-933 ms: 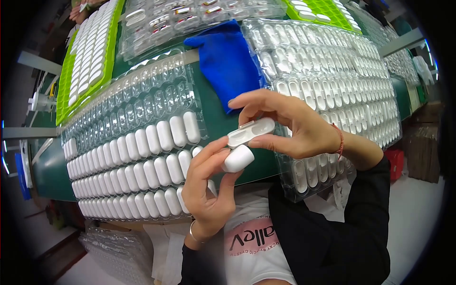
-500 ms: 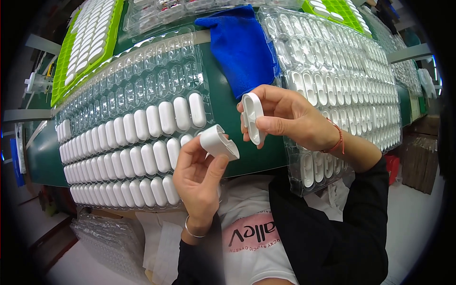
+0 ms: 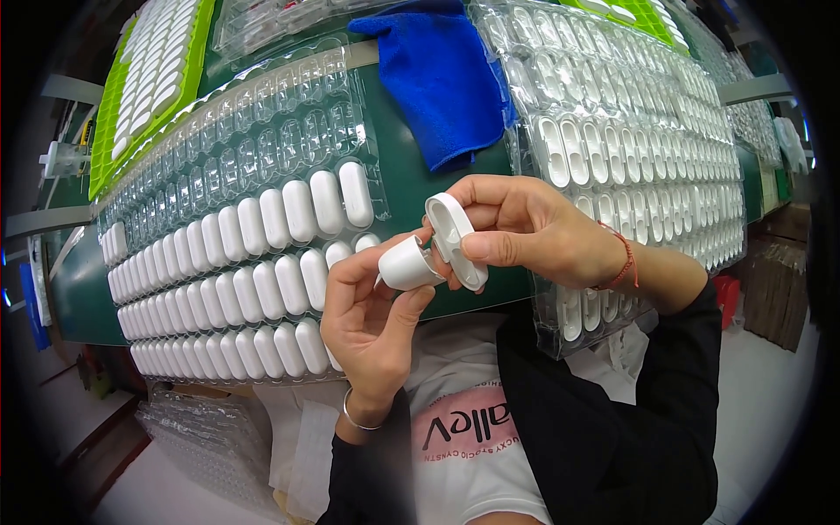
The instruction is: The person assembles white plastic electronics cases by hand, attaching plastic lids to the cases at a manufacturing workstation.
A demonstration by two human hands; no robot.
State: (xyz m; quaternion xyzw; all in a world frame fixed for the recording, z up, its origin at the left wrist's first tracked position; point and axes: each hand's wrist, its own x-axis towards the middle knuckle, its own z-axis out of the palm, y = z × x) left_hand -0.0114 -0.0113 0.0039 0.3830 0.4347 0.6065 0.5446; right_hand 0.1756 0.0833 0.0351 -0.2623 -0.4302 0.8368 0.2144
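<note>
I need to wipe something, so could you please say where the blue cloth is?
In the head view, the blue cloth lies at upper middle, between the left clear tray and the right clear tray, just beyond the right hand.

Spread over a dark green bench (image 3: pixel 402 175)
Carries a part-filled clear blister tray (image 3: pixel 262 149) at left, blue cloth (image 3: pixel 442 87) mid-bench, clear trays of shells (image 3: pixel 528 144) at right, bright green trays (image 3: pixel 107 140) beyond.

The pale floor (image 3: pixel 770 385) (whitish at right) surrounds a dark green table (image 3: pixel 407 188).
</note>
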